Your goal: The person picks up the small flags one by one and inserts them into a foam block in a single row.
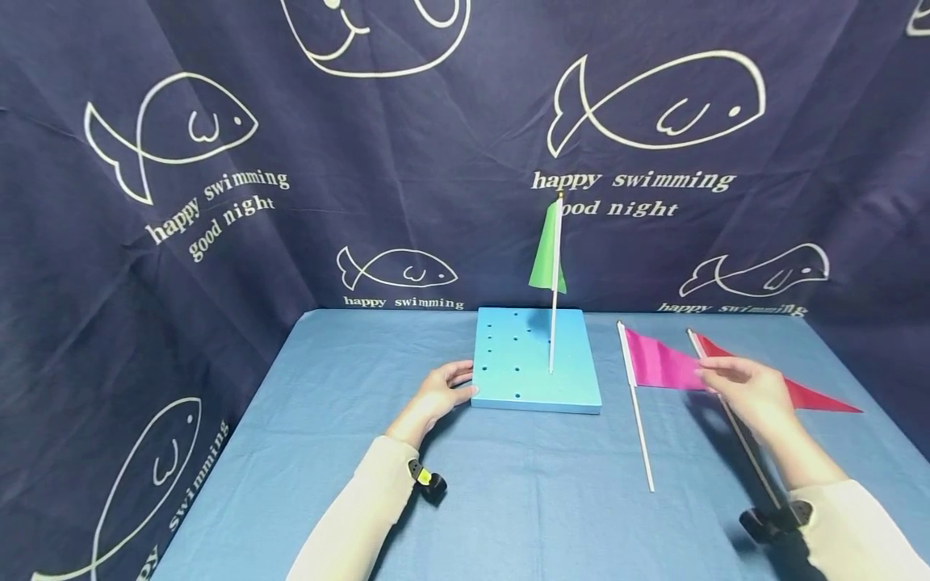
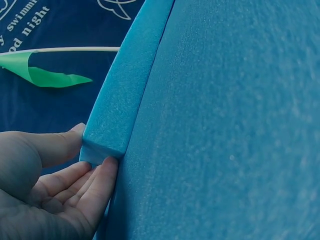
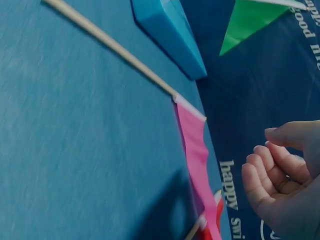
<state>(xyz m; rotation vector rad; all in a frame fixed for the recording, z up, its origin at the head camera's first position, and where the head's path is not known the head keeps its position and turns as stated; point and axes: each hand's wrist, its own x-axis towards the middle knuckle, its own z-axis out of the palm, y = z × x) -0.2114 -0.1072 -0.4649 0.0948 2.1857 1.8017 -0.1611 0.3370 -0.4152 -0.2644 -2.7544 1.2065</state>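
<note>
At the left, a person's left hand (image 1: 443, 389), in a pale sleeve, reaches to the near left corner of a flat blue board (image 1: 534, 391) dotted with small holes, which lies on a table (image 1: 538, 500) under a blue cloth. The corner sits between the thumb and the fingers, which are clamped on it. From the head this grip is seen only from above; the left wrist view shows the board's thick side, the thumb at its upper edge and the fingertips on the corner, the lowest close to the tablecloth. On the right half of the board, a green flag (image 1: 543, 258) stands nearly upright, its stick set into the board and its cloth drooping. Right of the board, well apart from the left hand, a pink flag (image 1: 661, 361) lies on the table, its cloth spread rightward towards the stick of a red flag (image 1: 817, 397). The right hand (image 1: 751, 395) is over these two flags, seeming from the head to meet the pink tip. The right wrist view shows a gap instead: the hand hangs above the table, apart from both flags, thumb and forefinger tips nearly together, the other fingers loosely curled around bare space. That view also shows the pink cloth overlapping the red flag. Behind everything hangs a dark blue curtain (image 1: 436, 177) with white fish outlines.
</note>
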